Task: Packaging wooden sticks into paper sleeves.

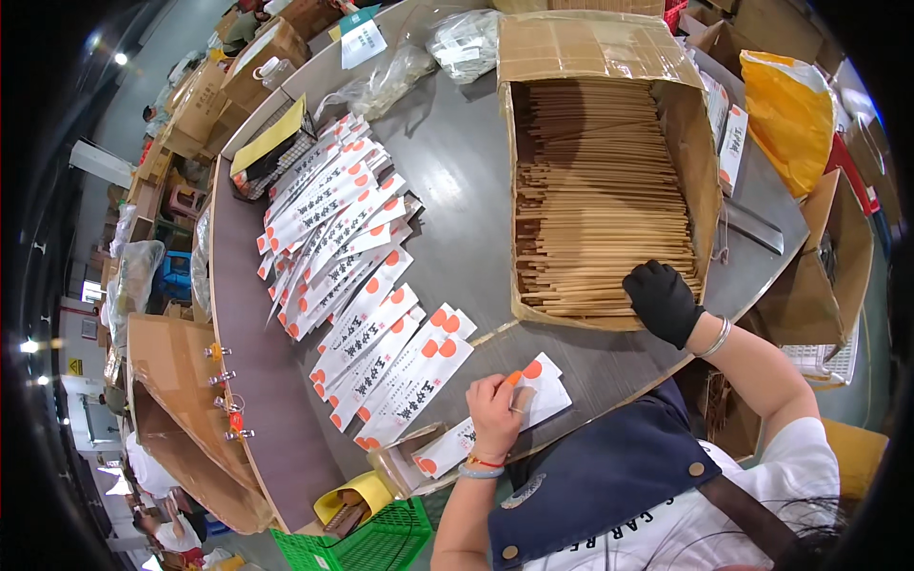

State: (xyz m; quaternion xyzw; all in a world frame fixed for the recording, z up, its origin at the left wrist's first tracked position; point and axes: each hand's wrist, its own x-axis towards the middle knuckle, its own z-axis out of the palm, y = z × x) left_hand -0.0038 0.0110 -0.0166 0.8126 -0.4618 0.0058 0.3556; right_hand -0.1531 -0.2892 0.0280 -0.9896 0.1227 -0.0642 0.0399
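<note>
My left hand, bare with an orange cover on one finger, is closed at the near table edge on a white paper sleeve with orange dots. Another sleeve lies under and to the right of it. In a black glove, my right hand reaches into the near right corner of a cardboard box. Its fingers curl down onto thin wooden chopsticks lying crosswise there in a thick layer; the fingertips are partly hidden. Many more sleeves overlap in a long pile on the left.
Clear plastic bags lie at the back of the grey table. A wire basket stands far left. At right are an orange-yellow bag and an open carton. A green crate sits below the table's near left edge.
</note>
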